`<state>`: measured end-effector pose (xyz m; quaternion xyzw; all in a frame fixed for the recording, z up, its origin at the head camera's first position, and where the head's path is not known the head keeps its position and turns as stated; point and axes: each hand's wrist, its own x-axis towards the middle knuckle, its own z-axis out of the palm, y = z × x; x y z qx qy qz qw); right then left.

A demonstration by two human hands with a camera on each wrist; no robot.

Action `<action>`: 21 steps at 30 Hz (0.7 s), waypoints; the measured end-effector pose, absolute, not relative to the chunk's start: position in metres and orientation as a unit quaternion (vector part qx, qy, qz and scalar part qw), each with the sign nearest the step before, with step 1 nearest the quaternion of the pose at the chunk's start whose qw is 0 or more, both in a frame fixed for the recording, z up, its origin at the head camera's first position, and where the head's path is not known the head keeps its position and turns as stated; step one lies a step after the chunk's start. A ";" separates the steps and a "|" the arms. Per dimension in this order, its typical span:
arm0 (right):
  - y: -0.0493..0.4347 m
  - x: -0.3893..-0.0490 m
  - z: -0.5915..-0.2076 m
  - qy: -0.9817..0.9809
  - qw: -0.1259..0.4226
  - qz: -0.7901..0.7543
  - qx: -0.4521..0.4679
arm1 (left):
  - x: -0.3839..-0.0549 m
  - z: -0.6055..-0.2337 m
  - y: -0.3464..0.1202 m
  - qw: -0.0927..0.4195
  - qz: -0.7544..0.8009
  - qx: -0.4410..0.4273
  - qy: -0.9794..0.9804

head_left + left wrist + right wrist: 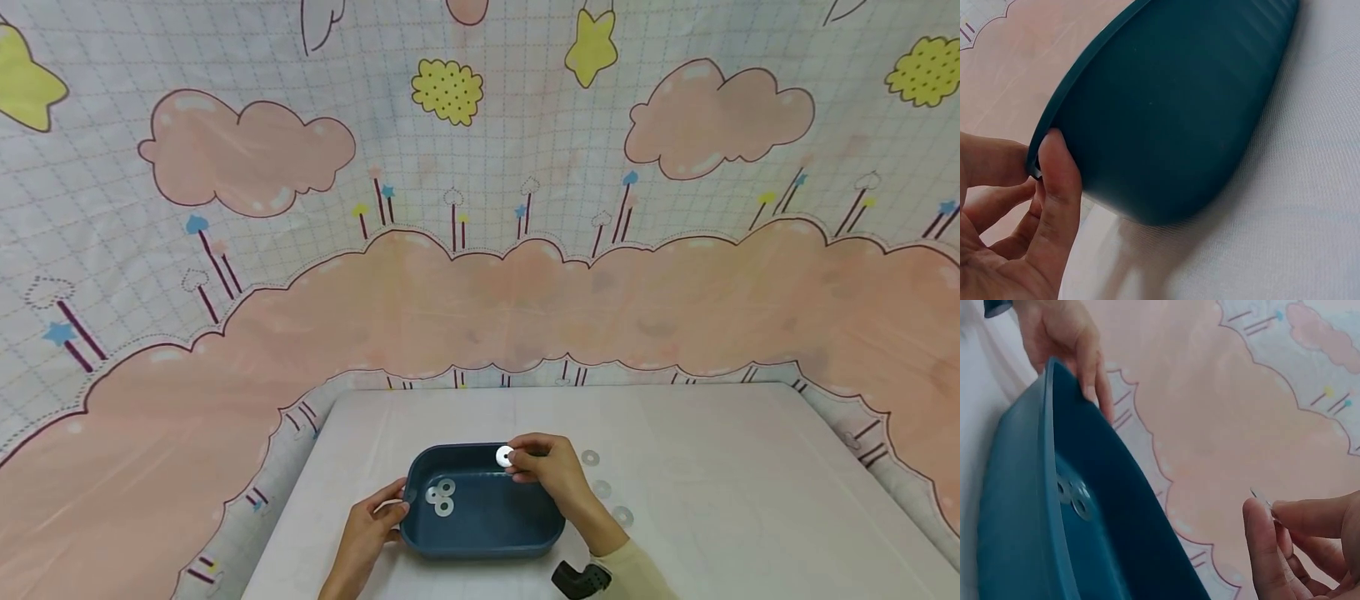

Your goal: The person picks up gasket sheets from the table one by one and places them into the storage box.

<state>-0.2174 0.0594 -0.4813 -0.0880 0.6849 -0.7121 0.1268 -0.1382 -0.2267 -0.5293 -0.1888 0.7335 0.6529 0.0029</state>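
Observation:
A dark blue tray (pixel 495 533) stands on the white table, and my left hand (pixel 367 521) grips its left rim between thumb and fingers. In the left wrist view that hand (pixel 1029 219) pinches the rim from the side. Three flat metal washers (pixel 444 507) lie grouped in the left part of the tray. Over its far right part, my right hand (pixel 551 471) pinches another washer (pixel 504 456) between thumb and fingertips. The right wrist view shows this washer (pixel 1261 497) edge-on, up above the tray's rim.
Three more washers (pixel 602 489) lie in a rough column on the white tabletop (pixel 712 492), just right of the tray and partly beside my right forearm. A patterned cloth (pixel 525 308) with clouds and stars hangs behind the table. A black device (pixel 581 579) sits at my right wrist.

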 end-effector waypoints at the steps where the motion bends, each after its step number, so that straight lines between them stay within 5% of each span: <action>1: 0.057 -0.218 -0.482 0.680 0.130 -0.716 -0.089 | -0.138 -0.529 -0.226 0.002 0.653 -0.188 0.734; 21: 0.015 -0.220 -0.508 0.640 0.172 -0.746 -0.065 | -0.140 -0.529 -0.225 0.008 0.656 -0.191 0.730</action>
